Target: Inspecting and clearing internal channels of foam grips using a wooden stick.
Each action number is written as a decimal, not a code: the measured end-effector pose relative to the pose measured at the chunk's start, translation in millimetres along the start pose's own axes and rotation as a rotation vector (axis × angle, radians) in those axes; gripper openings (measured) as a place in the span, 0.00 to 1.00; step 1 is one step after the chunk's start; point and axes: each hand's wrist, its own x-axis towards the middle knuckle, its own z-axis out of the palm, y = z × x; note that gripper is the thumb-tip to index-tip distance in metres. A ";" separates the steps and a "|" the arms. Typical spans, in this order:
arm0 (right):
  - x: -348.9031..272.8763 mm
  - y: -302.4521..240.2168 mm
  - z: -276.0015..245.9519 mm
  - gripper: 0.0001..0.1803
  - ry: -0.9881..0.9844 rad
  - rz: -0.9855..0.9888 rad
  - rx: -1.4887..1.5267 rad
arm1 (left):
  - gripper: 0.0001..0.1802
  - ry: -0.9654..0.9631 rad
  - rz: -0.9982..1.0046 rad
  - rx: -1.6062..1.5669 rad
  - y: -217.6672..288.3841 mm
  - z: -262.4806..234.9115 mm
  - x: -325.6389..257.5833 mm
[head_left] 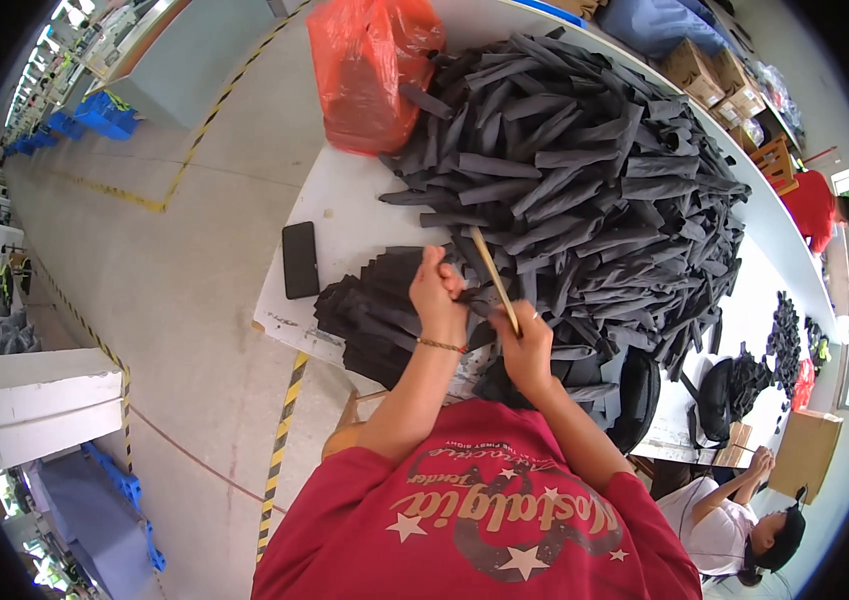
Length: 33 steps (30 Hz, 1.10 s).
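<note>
1. Clock directions run from the space between the hands, with 12 o'clock straight ahead of the person.
2. The right grip (525, 340) is clamped around the near end of a wooden stick (491, 266), which slants away toward 11 o'clock, its far end at the near edge of the pile.
3. The left grip (437, 288) has its fingers folded in, just beside a dark cloth strip (482, 299) lying between the two hands; whether it pinches the strip I cannot tell.
4. A braided bracelet (442, 346) circles the left wrist.
5. At 9 o'clock, next to the left forearm, dark cloth pieces lie overlapped in a stack (365, 315).
6. Between 9 and 10 o'clock a black phone (300, 260) lies flat on the white surface (350, 198).
7. A large heap of dark cloth strips (595, 170) spreads around 1 o'clock.
8. At 11 o'clock an orange-red plastic bag (370, 85) stands against the heap.
9. At 4 o'clock sits a black rounded case (640, 395).
10. Farther out, a person in white (707, 515) is between 4 and 5 o'clock, and a person in red (809, 208) between 2 and 3.
11. Striped floor tape (290, 420) runs at 8 o'clock; blue crates (105, 116) stand at 10.
</note>
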 end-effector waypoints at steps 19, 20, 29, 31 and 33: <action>108.5 5.3 -23.2 0.10 0.308 0.053 -0.010 | 0.19 -0.740 -0.032 0.986 -4.9 -15.0 -81.2; 108.6 8.4 -25.1 0.11 0.301 0.074 -0.041 | 0.17 -0.708 -0.062 0.954 -4.0 -13.1 -80.9; 137.9 31.8 -143.6 0.22 0.632 0.243 -0.501 | 0.06 -0.557 0.883 1.663 29.1 -58.7 19.7; 124.7 24.5 -142.6 0.23 0.656 0.224 -0.613 | 0.11 -0.591 0.972 1.848 38.1 -60.2 55.0; 101.9 17.7 -132.4 0.20 0.585 0.173 -0.598 | 0.10 -0.667 1.038 2.019 39.3 -63.9 76.1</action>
